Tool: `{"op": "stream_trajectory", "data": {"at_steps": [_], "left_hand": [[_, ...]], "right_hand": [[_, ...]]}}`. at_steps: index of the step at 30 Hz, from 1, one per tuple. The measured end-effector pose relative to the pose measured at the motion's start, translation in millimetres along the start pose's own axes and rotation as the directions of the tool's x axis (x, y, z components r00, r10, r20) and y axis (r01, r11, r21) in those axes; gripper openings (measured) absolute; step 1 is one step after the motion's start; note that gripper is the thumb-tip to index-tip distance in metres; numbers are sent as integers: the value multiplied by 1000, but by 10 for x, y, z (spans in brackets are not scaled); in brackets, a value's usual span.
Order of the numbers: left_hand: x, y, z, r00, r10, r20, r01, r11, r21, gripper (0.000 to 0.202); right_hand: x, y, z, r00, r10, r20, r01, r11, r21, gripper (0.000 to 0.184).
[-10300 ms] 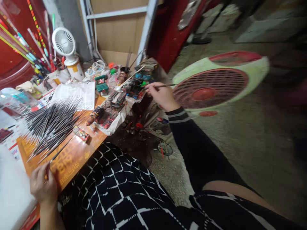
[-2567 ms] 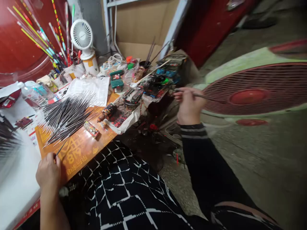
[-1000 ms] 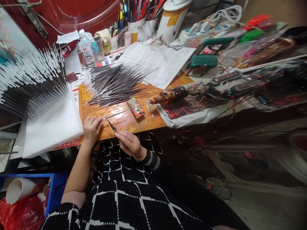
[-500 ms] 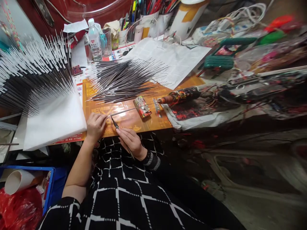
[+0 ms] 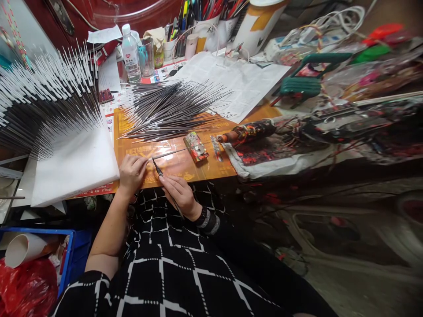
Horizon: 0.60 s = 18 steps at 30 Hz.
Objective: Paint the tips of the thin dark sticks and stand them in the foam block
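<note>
My left hand (image 5: 131,173) pinches the near end of a thin grey stick (image 5: 175,152) that lies across the orange board (image 5: 172,165) and rests on a small paint-stained block (image 5: 196,146). My right hand (image 5: 180,196) grips a fine paintbrush (image 5: 158,169) like a pen, with its tip touching the stick just right of my left fingers. A fanned pile of similar dark sticks (image 5: 168,110) lies behind on the board.
Many sticks stand stuck in a white foam block (image 5: 72,167) at the left. Newspaper (image 5: 231,81), a water bottle (image 5: 130,42), cups of brushes (image 5: 198,26) and a paint-covered cloth with a stained bottle (image 5: 251,131) crowd the table. A blue crate (image 5: 71,259) sits on the floor.
The view swung from the fan and paint pots on the right down to the board. My right hand brought the brush over to the stick held by my left hand.
</note>
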<state>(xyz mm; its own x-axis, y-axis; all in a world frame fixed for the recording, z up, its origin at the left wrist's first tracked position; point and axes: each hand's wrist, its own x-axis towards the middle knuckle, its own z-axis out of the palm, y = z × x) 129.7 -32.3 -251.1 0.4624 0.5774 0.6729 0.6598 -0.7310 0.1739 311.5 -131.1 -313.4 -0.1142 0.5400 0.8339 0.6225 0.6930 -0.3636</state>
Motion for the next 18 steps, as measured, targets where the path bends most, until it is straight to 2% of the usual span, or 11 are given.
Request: {"op": "stream_trajectory", "data": {"at_steps": [6,12,18], "left_hand": [[2,-3,-2,999,-37,34,37,999,-13,16],[9,-4,-5,998,-42,43,42,999,0,17],[21,-16,-16,1000,-5,27,4,1000,25,16]], "right_hand": [[-2,2,-8,1000,5,7,-5,1000,8,63],[7,3,-11,999,6,32,-5,999,-35,52],[-14,109,-169,998,-57,-34,60,996,72,55]]}}
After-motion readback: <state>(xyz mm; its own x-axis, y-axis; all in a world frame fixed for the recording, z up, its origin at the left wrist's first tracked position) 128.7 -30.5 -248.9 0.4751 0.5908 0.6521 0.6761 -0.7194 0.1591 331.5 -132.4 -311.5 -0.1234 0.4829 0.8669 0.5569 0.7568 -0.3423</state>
